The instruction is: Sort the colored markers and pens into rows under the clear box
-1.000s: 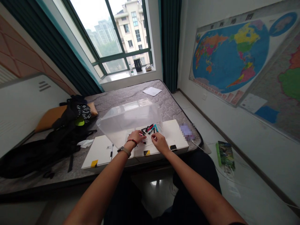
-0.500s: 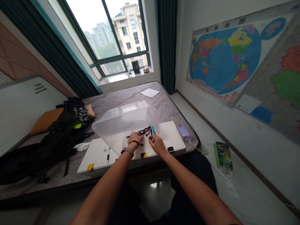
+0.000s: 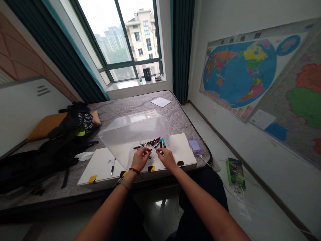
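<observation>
My left hand [image 3: 140, 158] is at the near left of a pile of pens [image 3: 157, 142]. Its fingers are closed in a pinch near a small dark piece that I cannot make out clearly. Just to its right, my right hand [image 3: 166, 157] pinches the near end of a slim whitish pen [image 3: 153, 147], which points away to the left. Black, red and teal pens lie in the pile beyond the fingertips. Around them is a clear plastic container [image 3: 130, 130], lying tilted with its open side towards me. Some red and black pens are partly hidden by my left hand.
The white flat box [image 3: 100, 166] beneath lies on the mattress [image 3: 183, 117]. A single pen [image 3: 112, 168] is on the box's left part. A blurred-out device [image 3: 196, 146] with a cable lies to the right. A black bag [image 3: 60, 144] and tissue [image 3: 84, 156] are left.
My left hand has turned and shifted a little left and nearer, showing its fingertips and the pens behind it. My right hand stays close by, still pinching.
</observation>
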`<move>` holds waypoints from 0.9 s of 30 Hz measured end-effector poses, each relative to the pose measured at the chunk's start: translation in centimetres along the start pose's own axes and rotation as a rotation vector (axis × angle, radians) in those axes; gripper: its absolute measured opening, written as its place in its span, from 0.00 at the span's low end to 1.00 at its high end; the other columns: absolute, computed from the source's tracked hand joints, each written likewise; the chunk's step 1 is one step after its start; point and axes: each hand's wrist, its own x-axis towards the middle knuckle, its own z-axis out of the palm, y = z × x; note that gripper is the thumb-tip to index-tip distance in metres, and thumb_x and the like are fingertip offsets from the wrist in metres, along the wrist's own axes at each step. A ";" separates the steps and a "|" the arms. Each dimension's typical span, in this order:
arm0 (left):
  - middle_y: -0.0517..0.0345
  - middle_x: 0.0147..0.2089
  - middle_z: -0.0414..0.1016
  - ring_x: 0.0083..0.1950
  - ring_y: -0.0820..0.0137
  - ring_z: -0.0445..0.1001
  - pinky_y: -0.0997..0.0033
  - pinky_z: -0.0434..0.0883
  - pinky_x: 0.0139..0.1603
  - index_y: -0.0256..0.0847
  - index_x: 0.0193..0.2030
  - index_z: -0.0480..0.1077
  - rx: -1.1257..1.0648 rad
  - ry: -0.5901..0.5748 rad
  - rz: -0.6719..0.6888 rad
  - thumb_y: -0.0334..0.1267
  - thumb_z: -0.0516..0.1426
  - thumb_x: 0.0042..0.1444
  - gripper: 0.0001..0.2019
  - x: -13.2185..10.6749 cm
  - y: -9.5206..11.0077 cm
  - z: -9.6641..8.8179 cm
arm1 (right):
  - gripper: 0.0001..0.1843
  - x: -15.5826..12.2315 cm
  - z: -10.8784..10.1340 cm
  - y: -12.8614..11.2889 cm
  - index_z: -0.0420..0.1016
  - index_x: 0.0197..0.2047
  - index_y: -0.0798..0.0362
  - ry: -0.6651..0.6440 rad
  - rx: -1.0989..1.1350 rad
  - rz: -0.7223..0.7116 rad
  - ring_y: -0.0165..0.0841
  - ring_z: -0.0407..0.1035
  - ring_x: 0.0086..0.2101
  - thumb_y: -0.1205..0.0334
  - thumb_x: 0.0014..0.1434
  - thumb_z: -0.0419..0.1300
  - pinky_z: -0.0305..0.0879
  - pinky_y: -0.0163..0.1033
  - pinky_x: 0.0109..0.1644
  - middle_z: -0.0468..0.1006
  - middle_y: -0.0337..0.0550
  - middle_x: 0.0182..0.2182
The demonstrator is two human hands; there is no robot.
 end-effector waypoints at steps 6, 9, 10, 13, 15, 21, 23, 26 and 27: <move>0.58 0.37 0.76 0.33 0.68 0.79 0.65 0.76 0.37 0.41 0.55 0.66 -0.688 0.204 -0.421 0.47 0.66 0.45 0.30 -2.5 -0.7 2.4 | 0.09 -0.1 -0.1 -0.4 0.78 0.40 0.50 -0.015 0.038 0.038 0.32 0.73 0.30 0.59 0.60 0.57 0.68 0.36 0.38 0.81 0.42 0.35; 0.56 0.38 0.77 0.37 0.67 0.80 0.65 0.77 0.42 0.38 0.50 0.68 -0.833 0.177 -0.474 0.46 0.69 0.42 0.29 -2.8 -1.0 3.2 | 0.10 -0.2 -0.2 -0.5 0.79 0.40 0.50 -0.040 0.058 0.054 0.33 0.73 0.30 0.57 0.60 0.58 0.68 0.37 0.38 0.81 0.42 0.35; 0.54 0.39 0.78 0.38 0.67 0.80 0.65 0.76 0.43 0.37 0.48 0.69 -0.851 0.160 -0.489 0.45 0.69 0.41 0.28 -2.8 -1.2 3.4 | 0.10 -0.2 -0.2 -0.5 0.79 0.40 0.50 -0.046 0.069 0.058 0.33 0.73 0.30 0.57 0.61 0.58 0.69 0.37 0.38 0.81 0.42 0.35; 0.53 0.39 0.78 0.38 0.66 0.80 0.67 0.77 0.41 0.36 0.43 0.69 -0.877 0.152 -0.546 0.43 0.70 0.40 0.25 -2.9 -1.7 3.7 | 0.11 -0.2 -0.2 -0.3 0.78 0.41 0.50 -0.054 0.093 0.065 0.34 0.74 0.31 0.57 0.61 0.57 0.69 0.37 0.39 0.81 0.42 0.34; 0.53 0.37 0.79 0.36 0.68 0.80 0.69 0.77 0.38 0.36 0.42 0.69 -0.889 0.161 -0.582 0.42 0.70 0.41 0.24 -2.8 -1.9 3.7 | 0.10 -0.2 -0.2 -0.2 0.78 0.41 0.50 -0.052 0.090 0.058 0.34 0.74 0.32 0.57 0.61 0.57 0.69 0.38 0.39 0.81 0.43 0.35; 0.57 0.31 0.78 0.30 0.73 0.78 0.75 0.77 0.34 0.34 0.41 0.69 -0.881 0.129 -0.575 0.41 0.70 0.41 0.23 -2.8 -1.9 3.8 | 0.10 -0.1 -0.2 -0.2 0.78 0.40 0.51 -0.079 0.068 0.028 0.33 0.72 0.32 0.57 0.61 0.57 0.69 0.37 0.38 0.79 0.44 0.36; 0.57 0.31 0.78 0.29 0.74 0.78 0.75 0.77 0.34 0.35 0.41 0.69 -0.873 0.123 -0.559 0.40 0.70 0.41 0.22 -2.9 -2.1 3.8 | 0.11 0.0 -0.2 -0.1 0.78 0.40 0.51 -0.083 0.067 0.026 0.33 0.72 0.32 0.57 0.61 0.57 0.69 0.37 0.38 0.79 0.44 0.36; 0.57 0.32 0.78 0.30 0.73 0.78 0.74 0.77 0.34 0.35 0.40 0.69 -0.873 0.111 -0.561 0.41 0.71 0.40 0.23 -3.0 -2.6 3.8 | 0.11 0.0 -0.1 0.0 0.78 0.40 0.51 -0.091 0.075 0.029 0.33 0.72 0.32 0.56 0.61 0.57 0.68 0.37 0.38 0.79 0.45 0.36; 0.57 0.32 0.78 0.30 0.73 0.78 0.73 0.77 0.34 0.35 0.40 0.69 -0.880 0.104 -0.562 0.41 0.71 0.40 0.23 -3.0 -2.7 3.8 | 0.11 0.0 -0.1 0.0 0.78 0.40 0.51 -0.096 0.081 0.031 0.34 0.72 0.32 0.56 0.61 0.57 0.68 0.37 0.38 0.79 0.45 0.37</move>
